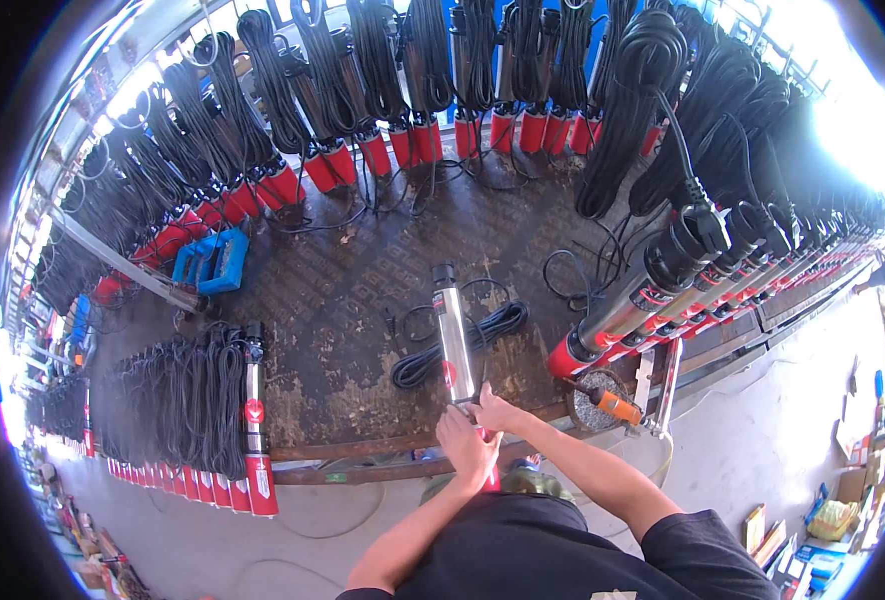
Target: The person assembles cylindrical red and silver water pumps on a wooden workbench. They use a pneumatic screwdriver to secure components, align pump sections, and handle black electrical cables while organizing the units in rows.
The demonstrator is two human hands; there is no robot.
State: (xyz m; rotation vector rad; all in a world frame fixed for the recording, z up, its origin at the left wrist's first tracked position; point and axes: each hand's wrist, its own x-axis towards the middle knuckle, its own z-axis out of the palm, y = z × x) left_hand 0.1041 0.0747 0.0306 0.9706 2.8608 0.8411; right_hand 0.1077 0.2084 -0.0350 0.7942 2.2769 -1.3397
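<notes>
A steel submersible pump (452, 335) with a black top cap and a red lower end lies on the workbench, its red end reaching past the near edge toward my body. My left hand (468, 446) is wrapped around it near the red section. Just above, my right hand (498, 410) grips the pump at the joint between steel and red, fingers curled against its side. Whether a small part sits between those fingers is hidden. A coil of black cable (498, 322) lies on the bench, passing behind the pump.
Rows of similar pumps with hanging cable bundles (343, 70) line the far side; more stand at right (628, 310) and left (256, 410). Near my right arm are a round tray (581, 412), an orange power tool (618, 405) and a metal tool (670, 385). A blue bin (228, 265) sits far left.
</notes>
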